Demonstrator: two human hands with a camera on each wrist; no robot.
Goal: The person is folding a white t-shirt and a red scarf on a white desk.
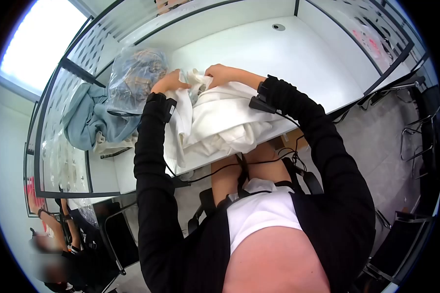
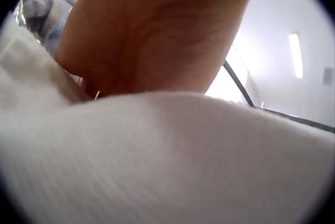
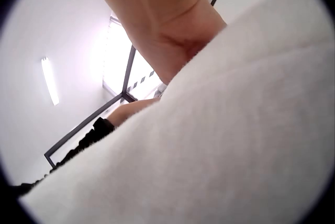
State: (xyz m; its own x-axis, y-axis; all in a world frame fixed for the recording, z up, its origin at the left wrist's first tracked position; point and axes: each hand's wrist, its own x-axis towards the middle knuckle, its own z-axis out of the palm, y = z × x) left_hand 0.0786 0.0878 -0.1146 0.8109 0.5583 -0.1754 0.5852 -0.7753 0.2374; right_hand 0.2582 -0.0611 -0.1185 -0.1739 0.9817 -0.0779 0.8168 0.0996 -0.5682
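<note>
A white garment (image 1: pixel 225 111) lies bunched across the desk's front edge, part of it hanging over. At its far end my left hand (image 1: pixel 170 82) grips the cloth with curled fingers. My right hand (image 1: pixel 222 75) holds the same garment a short way to the right, fingertips buried in the folds. Between the two hands the fabric is gathered and crumpled. Up close in the left wrist view, white cloth (image 2: pixel 172 156) hides the fingers of that hand. In the right wrist view the cloth (image 3: pixel 225 140) likewise covers the fingertips.
Left of my hands sit a clear plastic bag (image 1: pixel 137 73) with clothing inside and a light blue garment (image 1: pixel 95 119). The white desk (image 1: pixel 288 63) has low partition walls. A black cable (image 1: pixel 220 172) runs below the desk edge. Another person (image 1: pixel 66 239) is at the lower left.
</note>
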